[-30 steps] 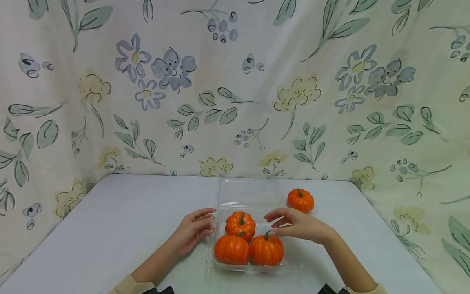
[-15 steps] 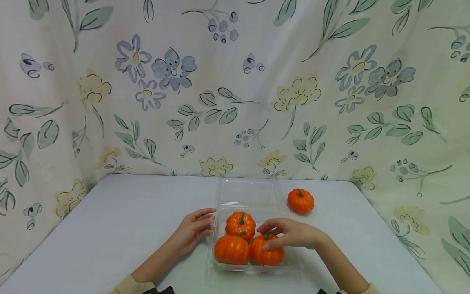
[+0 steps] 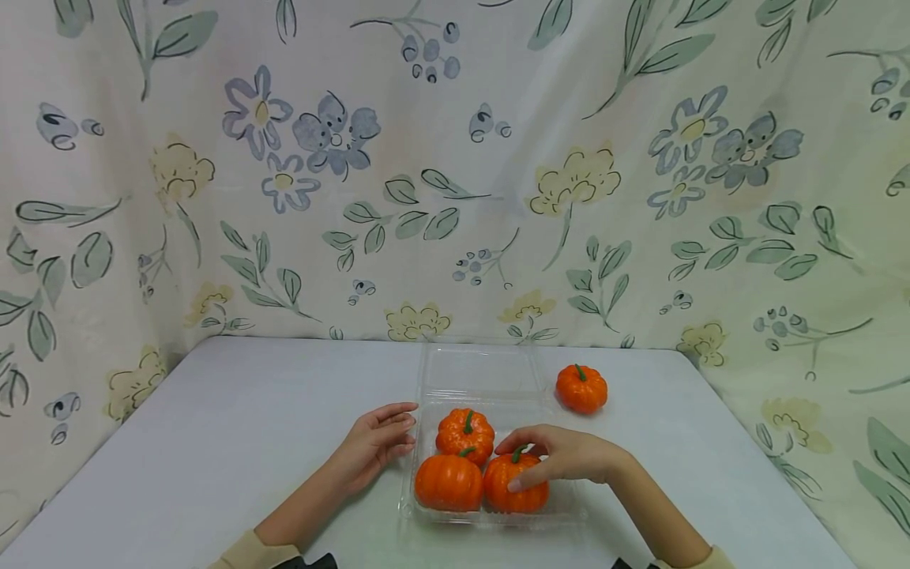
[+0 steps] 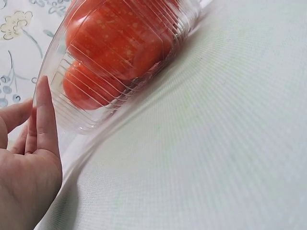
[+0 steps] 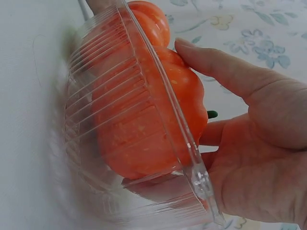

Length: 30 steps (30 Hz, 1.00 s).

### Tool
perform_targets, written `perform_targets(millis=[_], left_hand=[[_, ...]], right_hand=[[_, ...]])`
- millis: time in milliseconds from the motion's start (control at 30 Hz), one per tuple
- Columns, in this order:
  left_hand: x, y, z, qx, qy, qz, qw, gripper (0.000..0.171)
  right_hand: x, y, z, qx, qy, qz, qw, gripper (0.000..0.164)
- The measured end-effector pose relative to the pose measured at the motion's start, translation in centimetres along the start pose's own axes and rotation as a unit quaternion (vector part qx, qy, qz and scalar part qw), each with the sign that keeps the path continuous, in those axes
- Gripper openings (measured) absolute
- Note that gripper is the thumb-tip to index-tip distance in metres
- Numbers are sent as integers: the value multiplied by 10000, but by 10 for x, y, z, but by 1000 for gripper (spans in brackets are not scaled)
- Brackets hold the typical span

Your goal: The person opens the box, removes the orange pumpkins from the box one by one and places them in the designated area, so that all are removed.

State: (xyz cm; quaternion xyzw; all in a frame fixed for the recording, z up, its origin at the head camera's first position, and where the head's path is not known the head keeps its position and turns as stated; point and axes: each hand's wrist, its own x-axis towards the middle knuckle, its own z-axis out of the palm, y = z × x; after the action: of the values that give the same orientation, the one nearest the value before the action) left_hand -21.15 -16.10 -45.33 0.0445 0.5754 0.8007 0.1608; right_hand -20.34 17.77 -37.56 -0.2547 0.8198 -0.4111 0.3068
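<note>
Three small orange pumpkins sit in the clear plastic clamshell box (image 3: 569, 506): one at the back (image 3: 465, 435), a front-left pumpkin (image 3: 448, 484) and a front-right pumpkin (image 3: 501, 494). My right hand (image 3: 579, 456) grips the front-right pumpkin from above, thumb on its near side and fingers on the far side. In the right wrist view that pumpkin (image 5: 184, 88) shows its green stem towards the palm. My left hand (image 3: 373, 446) is at the box's left wall, fingers loosely extended; in the left wrist view its fingertips touch the rim (image 4: 41, 67).
A fourth orange pumpkin (image 3: 581, 389) stands on the white table (image 3: 284, 411), behind and right of the box. The box's clear lid (image 3: 479, 367) lies folded back. A floral curtain (image 3: 426, 261) hangs behind the table.
My right hand has moved left and down from above the front-right pumpkin, and its thumb and fingers now grip it. The left hand, box and other pumpkins have stayed in place.
</note>
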Motion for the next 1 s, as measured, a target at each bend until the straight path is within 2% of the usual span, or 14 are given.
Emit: perform_targets(millis=[467, 733, 1000], left_hand=[[0, 0, -1, 22, -43, -15, 10000, 44], [0, 0, -2, -57, -45, -70, 9999, 41], [-1, -1, -2, -42, -70, -108, 9999, 37]], right_hand=[[-3, -3, -2, -109, 107, 42, 9999, 51], [-7, -3, -7, -194, 228, -150, 9994, 55], [-11, -5, -11, -144, 315, -117, 9993, 59]])
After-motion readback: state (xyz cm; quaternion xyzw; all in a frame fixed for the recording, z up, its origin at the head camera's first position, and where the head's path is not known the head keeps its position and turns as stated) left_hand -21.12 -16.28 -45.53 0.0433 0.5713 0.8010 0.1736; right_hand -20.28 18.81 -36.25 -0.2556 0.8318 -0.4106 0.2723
